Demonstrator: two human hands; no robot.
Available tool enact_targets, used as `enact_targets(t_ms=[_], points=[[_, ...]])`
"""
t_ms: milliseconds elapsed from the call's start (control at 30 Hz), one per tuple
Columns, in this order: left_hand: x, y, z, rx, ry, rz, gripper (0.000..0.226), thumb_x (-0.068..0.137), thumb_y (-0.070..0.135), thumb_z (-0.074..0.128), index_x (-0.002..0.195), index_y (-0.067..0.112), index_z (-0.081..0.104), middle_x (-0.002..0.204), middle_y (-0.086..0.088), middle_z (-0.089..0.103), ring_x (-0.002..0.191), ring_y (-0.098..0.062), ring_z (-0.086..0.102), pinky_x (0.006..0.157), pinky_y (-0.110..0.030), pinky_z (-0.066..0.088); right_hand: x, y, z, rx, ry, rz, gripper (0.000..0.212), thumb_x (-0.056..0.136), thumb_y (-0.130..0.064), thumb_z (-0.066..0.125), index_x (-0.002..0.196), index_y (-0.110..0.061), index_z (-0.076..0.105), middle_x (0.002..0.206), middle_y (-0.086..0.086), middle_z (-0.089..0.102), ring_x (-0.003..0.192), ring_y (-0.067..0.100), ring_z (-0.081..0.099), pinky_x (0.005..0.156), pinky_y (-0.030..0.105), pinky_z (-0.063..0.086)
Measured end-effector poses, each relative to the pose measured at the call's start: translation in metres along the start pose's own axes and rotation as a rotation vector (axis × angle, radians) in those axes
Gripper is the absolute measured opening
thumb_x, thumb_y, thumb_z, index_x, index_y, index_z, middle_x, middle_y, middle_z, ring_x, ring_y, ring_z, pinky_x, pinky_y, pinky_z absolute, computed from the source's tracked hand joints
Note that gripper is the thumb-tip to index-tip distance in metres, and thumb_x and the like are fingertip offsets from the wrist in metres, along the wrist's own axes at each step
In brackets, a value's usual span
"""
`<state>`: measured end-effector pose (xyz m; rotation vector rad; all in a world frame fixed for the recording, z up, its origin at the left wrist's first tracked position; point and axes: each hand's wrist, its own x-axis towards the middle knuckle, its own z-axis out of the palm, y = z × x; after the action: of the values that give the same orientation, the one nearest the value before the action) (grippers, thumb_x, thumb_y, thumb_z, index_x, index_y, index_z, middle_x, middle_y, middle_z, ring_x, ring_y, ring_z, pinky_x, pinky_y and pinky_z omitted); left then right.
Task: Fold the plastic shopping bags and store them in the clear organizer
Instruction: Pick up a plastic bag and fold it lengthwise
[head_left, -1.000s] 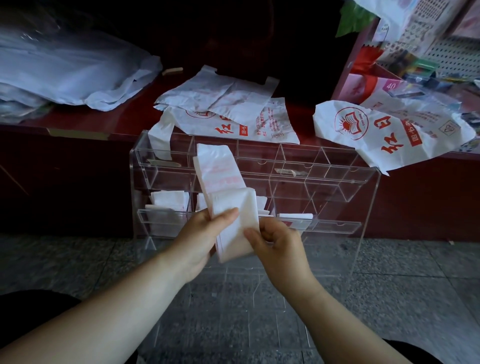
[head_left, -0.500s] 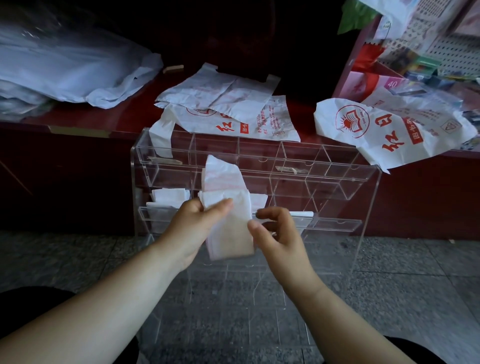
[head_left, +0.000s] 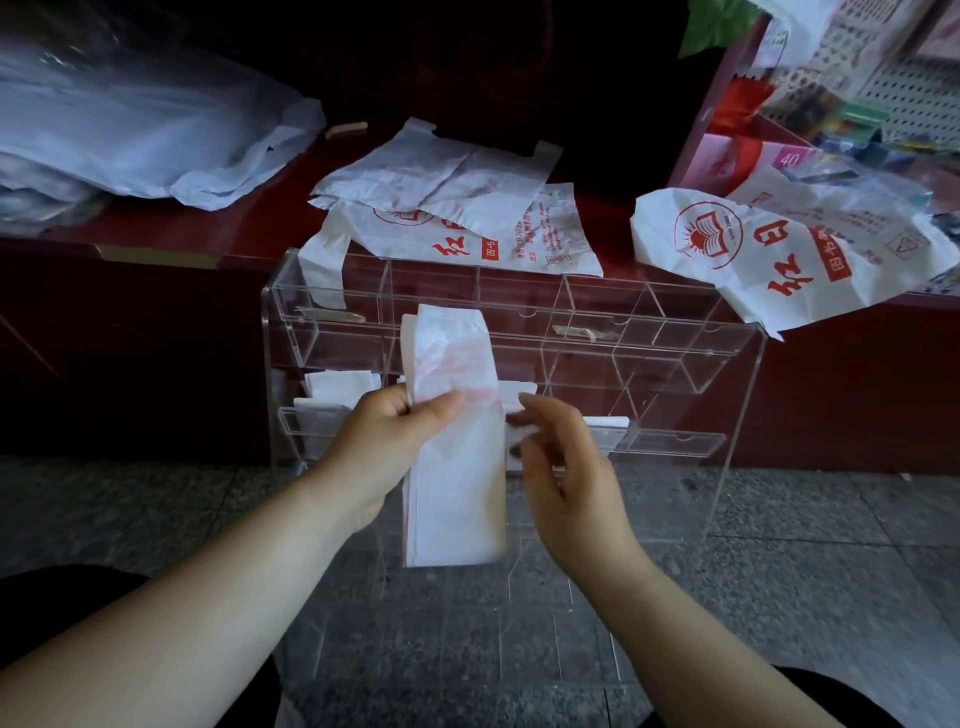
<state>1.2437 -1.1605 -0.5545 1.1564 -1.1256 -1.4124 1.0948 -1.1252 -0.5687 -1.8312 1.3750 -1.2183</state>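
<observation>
**Bag strip held mid-fold in front of the organizer**

Position: the folded bag strip (head_left: 457, 467) is held in the air in front of the clear organizer (head_left: 727, 364). The organizer stands on the floor (head_left: 831, 519) against the dark red worktop (head_left: 156, 228). The strip is not in any compartment yet.

Hands: the left hand (head_left: 384, 452) pinches the strip a little above its middle, with the thumb across the front face and the fingers behind. The right hand (head_left: 561, 467) sits just beside the strip's right edge with its fingers loosely curled and nothing in its grasp. Blur hides whether the fingertips touch the edge.

Orientation: the long axis runs near upright. The upper end points toward the organizer's upper row and the lower end hangs free toward the floor. The broad face is turned to the camera. The upper part looks puffed and creased, while the lower part lies flatter.

Step in hand (judgement): shortening the strip end over end to compartment size.
- Press the trapped air out of the upper part first.
- Keep both long edges aligned while folding, because thin film slips and fans open.
- Keep the left pinch on until the right hand has the fold secured.
- Match the packet size to the stored folded bags (head_left: 337, 387) in the lower left compartments.

Progress: partway, since the loose bags (head_left: 769, 249) lie unfolded on the worktop.
</observation>
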Motion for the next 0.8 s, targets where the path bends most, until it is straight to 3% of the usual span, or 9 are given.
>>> enact_targets(t_ms=[100,200,300,400,500,600,667,767,800], points=[[0.000,0.003,-0.001,-0.048,-0.026,-0.030,0.014,0.085,0.015,0.057,0.083,0.019,0.070,0.073,0.013,0.072,0.074,0.001,0.066,0.071,-0.011,0.052,0.005,0.014,-0.003,-0.448,0.014,-0.398,0.048,0.078,-0.004,0.041,0.124,-0.018,0.043,0.127,0.005,0.053,0.110,0.014,0.045,0.096,0.024,0.034],[-0.003,0.005,0.000,-0.128,-0.057,-0.139,0.012,0.075,0.021,0.061,0.081,0.013,0.067,0.066,0.002,0.071,0.061,-0.009,0.068,0.055,-0.018,0.054,0.006,0.012,0.002,-0.542,0.055,-0.543,0.047,0.078,-0.008,0.053,0.123,-0.018,0.045,0.127,0.004,0.057,0.108,0.021,0.045,0.090,0.029,0.037],[-0.004,0.003,0.000,-0.106,-0.071,-0.193,0.013,0.086,0.012,0.054,0.081,0.011,0.065,0.061,0.001,0.069,0.057,-0.010,0.066,0.054,-0.019,0.054,0.005,0.014,0.005,-0.494,0.090,-0.631,0.040,0.074,-0.011,0.064,0.111,-0.021,0.052,0.114,-0.002,0.066,0.103,0.020,0.048,0.083,0.030,0.039],[-0.004,0.000,0.001,-0.074,-0.103,-0.210,0.015,0.086,0.010,0.054,0.082,0.013,0.068,0.071,0.000,0.072,0.070,-0.013,0.065,0.068,-0.025,0.053,0.006,0.016,0.003,-0.378,0.106,-0.574,0.033,0.071,-0.019,0.067,0.102,-0.023,0.056,0.100,-0.005,0.070,0.096,0.016,0.050,0.079,0.030,0.041],[-0.005,-0.001,0.003,-0.076,-0.120,-0.215,0.018,0.088,0.008,0.052,0.080,0.013,0.067,0.071,0.002,0.072,0.069,-0.012,0.066,0.063,-0.019,0.052,0.003,0.012,0.000,-0.219,0.084,-0.415,0.028,0.068,-0.028,0.066,0.095,-0.021,0.066,0.088,-0.020,0.059,0.089,0.012,0.050,0.073,0.033,0.045],[-0.009,0.000,0.005,-0.124,-0.155,-0.249,0.021,0.090,0.009,0.049,0.079,0.010,0.066,0.068,0.000,0.070,0.066,-0.009,0.065,0.058,-0.016,0.051,0.000,0.002,0.000,-0.047,0.046,-0.157,0.039,0.067,-0.040,0.058,0.105,-0.033,0.058,0.087,-0.026,0.050,0.088,0.012,0.051,0.077,0.041,0.047],[-0.009,-0.002,0.006,-0.184,-0.209,-0.263,0.023,0.092,0.015,0.045,0.086,0.008,0.066,0.077,-0.004,0.069,0.077,-0.015,0.063,0.067,-0.020,0.051,-0.001,0.000,0.001,0.044,0.037,-0.020,0.041,0.064,-0.046,0.052,0.105,-0.050,0.053,0.085,-0.021,0.054,0.093,0.017,0.053,0.085,0.045,0.044],[-0.007,-0.002,0.009,-0.278,-0.292,-0.258,0.038,0.086,0.039,0.039,0.100,0.015,0.064,0.095,-0.007,0.067,0.086,-0.018,0.063,0.074,-0.028,0.052,0.003,-0.001,-0.001,0.088,0.097,0.110,0.009,0.071,-0.035,0.062,0.067,-0.042,0.065,0.071,-0.027,0.061,0.077,0.003,0.055,0.078,0.031,0.042],[-0.007,-0.003,0.010,-0.284,-0.297,-0.251,0.042,0.080,0.045,0.040,0.103,0.018,0.063,0.098,-0.007,0.068,0.084,-0.017,0.065,0.070,-0.027,0.054,0.003,0.000,-0.001,0.108,0.120,0.158,0.021,0.078,-0.023,0.065,0.059,-0.033,0.060,0.064,-0.026,0.059,0.066,0.000,0.053,0.070,0.023,0.041]])
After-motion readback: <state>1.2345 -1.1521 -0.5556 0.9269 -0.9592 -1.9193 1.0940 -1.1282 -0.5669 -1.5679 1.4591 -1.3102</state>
